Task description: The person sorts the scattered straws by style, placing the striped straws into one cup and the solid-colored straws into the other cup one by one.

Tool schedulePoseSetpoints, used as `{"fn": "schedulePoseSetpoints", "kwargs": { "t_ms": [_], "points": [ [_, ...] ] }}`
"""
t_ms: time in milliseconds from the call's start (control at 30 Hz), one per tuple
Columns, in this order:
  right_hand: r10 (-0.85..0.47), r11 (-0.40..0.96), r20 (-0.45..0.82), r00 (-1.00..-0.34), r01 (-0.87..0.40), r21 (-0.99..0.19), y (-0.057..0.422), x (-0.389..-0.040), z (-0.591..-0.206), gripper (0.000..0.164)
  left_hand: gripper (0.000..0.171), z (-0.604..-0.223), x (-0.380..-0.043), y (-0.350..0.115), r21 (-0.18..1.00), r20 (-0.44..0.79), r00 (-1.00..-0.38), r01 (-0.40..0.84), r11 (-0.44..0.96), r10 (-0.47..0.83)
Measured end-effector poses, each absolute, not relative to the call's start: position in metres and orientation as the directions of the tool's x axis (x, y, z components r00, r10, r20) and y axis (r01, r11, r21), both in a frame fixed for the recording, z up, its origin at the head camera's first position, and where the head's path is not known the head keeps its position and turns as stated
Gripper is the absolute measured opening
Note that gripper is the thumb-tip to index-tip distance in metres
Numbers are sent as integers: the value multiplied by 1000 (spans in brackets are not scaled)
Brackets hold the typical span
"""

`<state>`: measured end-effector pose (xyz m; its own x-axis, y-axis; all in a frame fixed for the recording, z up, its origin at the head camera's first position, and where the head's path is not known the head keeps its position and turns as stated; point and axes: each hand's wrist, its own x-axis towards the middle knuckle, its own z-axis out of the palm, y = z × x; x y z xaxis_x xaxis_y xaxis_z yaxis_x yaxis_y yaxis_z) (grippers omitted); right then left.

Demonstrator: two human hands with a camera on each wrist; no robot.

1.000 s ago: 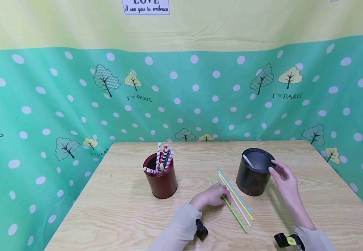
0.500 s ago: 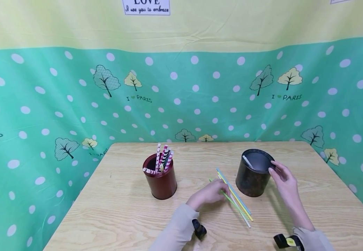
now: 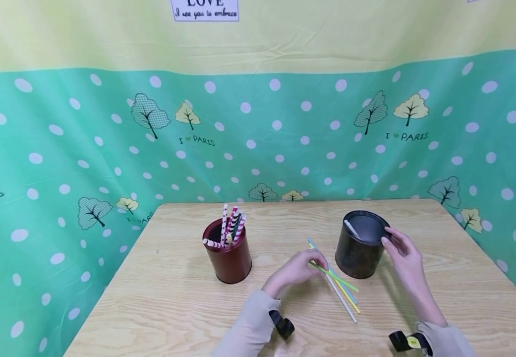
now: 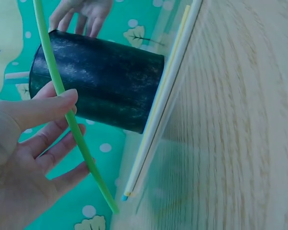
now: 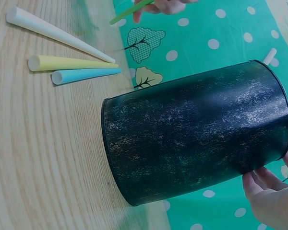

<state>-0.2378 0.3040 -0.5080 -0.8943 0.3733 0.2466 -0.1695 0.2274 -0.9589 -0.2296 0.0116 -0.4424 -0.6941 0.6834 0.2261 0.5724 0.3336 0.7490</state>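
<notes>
My left hand (image 3: 300, 267) pinches a green straw (image 4: 88, 155) between thumb and fingers, raised off the table and slanting across the other straws in the head view. Beneath it lie a white straw (image 5: 55, 31), a yellow straw (image 5: 69, 63) and a blue straw (image 5: 86, 74). To their right a black can (image 3: 358, 260) stands upright. My right hand (image 3: 407, 260) holds this can at its right rim, with thumb and fingers on it. A white straw (image 3: 351, 228) leans inside, its tip above the rim; in the left wrist view a bluish end shows beside it.
A dark red can (image 3: 233, 265) full of patterned straws (image 3: 232, 225) stands on the left of the wooden table (image 3: 159, 297). Behind the table's back edge hangs a green and yellow curtain (image 3: 222, 173) with dots and trees.
My left hand has lifted the green straw from the table and turned it, so its near end has swung to the right over the other straws. The right hand and black can stay put.
</notes>
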Motion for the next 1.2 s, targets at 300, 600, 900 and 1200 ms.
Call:
{"fn": "schedulePoseSetpoints", "kwargs": {
  "t_ms": [300, 600, 900, 1200],
  "points": [
    [366, 244, 257, -894, -174, -954, 303, -239, -506, 45, 12, -440, -230, 9, 815, 202, -722, 498, 295, 662],
    [356, 271, 272, -894, -180, -946, 303, -238, -509, 45, 10, -414, -221, 11, 899, 222, -785, 394, 191, 578],
    [362, 259, 269, -893, -181, -949, 304, -238, -508, 44, 15, -391, -220, 17, 936, 261, -856, 337, 99, 447],
    [361, 258, 263, -895, -175, -950, 305, -239, -511, 45, 18, -372, -236, 25, 939, 344, -902, 336, -75, 261]
  ]
}}
